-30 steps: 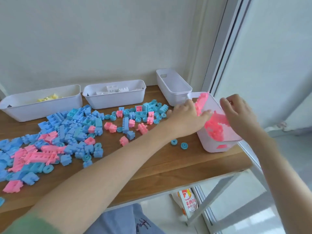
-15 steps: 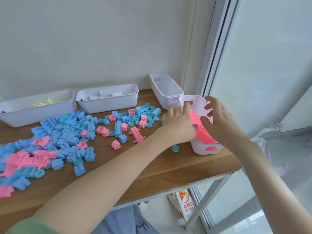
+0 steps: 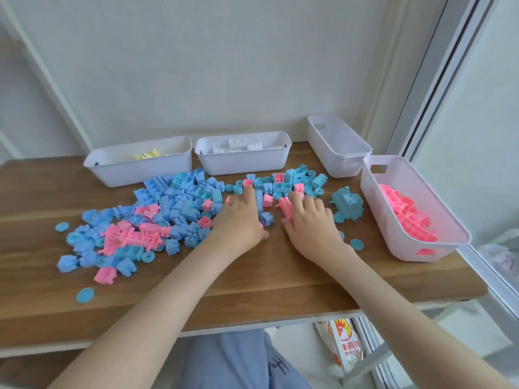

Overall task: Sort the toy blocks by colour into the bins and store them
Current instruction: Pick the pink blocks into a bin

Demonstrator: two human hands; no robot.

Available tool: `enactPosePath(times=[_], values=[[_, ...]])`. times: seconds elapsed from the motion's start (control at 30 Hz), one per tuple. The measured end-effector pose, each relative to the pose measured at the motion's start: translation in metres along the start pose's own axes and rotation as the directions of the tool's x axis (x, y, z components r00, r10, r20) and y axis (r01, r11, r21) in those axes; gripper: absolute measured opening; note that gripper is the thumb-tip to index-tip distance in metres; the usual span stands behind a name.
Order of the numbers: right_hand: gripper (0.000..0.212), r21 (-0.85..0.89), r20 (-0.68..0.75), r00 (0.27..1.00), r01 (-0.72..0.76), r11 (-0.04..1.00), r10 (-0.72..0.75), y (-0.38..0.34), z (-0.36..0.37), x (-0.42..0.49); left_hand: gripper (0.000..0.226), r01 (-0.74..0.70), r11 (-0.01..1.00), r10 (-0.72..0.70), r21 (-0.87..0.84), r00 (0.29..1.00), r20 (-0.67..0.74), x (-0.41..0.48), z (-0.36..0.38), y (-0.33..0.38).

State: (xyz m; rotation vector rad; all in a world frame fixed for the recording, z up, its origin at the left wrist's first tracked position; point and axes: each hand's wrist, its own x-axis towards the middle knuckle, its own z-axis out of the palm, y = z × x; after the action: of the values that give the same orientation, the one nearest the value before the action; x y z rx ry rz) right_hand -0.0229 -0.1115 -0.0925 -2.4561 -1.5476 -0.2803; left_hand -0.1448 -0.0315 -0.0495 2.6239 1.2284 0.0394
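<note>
Blue and pink toy blocks [image 3: 157, 217] lie scattered over the wooden table [image 3: 252, 282]. At the right edge stands a white bin [image 3: 373, 192] holding pink blocks [image 3: 407, 217]. My left hand [image 3: 238, 223] rests flat on the pile, its forefinger reaching to a small pink block [image 3: 248, 183]; a bit of pink shows under its thumb. My right hand [image 3: 311, 223] lies over a long pink block [image 3: 286, 208], which runs between its thumb and forefinger. A teal wheeled piece [image 3: 346, 204] sits between my right hand and the pink bin.
Along the back wall stand a bin with yellow blocks [image 3: 137, 169], a bin with white blocks [image 3: 241, 164] and an empty bin [image 3: 337, 155]. Loose blue wheels [image 3: 356, 244] lie near the front. A snack packet [image 3: 346, 346] lies on the floor under the table.
Both hands have left the pink bin and moved left onto the block pile. The bin stands upright at the table's right edge, and the view has swung left.
</note>
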Motion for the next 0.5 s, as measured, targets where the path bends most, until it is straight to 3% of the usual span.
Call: enactPosePath(times=[0.1, 0.17, 0.3, 0.4, 0.5], values=[[0.038, 0.014, 0.024, 0.999, 0.036, 0.999, -0.036, -0.006, 0.001, 0.009, 0.04, -0.017, 1.0, 0.017, 0.008, 1.0, -0.011, 0.003, 0.003, -0.002], [0.032, 0.093, 0.02, 0.998, 0.051, 0.994, -0.053, -0.006, -0.002, 0.009, 0.025, -0.018, 0.999, 0.019, 0.038, 0.999, -0.028, 0.002, 0.004, -0.002], [0.028, 0.343, -0.096, 0.995, 0.03, 0.939, 0.003, 0.002, -0.018, -0.001, 0.022, -0.031, 0.999, 0.037, 0.041, 0.986, -0.161, -0.001, -0.002, 0.008], [0.016, 0.512, -0.18, 0.98, 0.02, 0.858, 0.085, 0.012, -0.042, -0.006, 0.025, -0.125, 0.992, 0.119, -0.009, 0.96, -0.255, 0.0, -0.011, 0.031], [0.016, 0.517, -0.256, 0.96, 0.034, 0.855, 0.116, 0.038, -0.075, -0.008, 0.025, -0.202, 0.97, 0.152, -0.133, 0.936, -0.317, 0.003, -0.023, 0.068]])
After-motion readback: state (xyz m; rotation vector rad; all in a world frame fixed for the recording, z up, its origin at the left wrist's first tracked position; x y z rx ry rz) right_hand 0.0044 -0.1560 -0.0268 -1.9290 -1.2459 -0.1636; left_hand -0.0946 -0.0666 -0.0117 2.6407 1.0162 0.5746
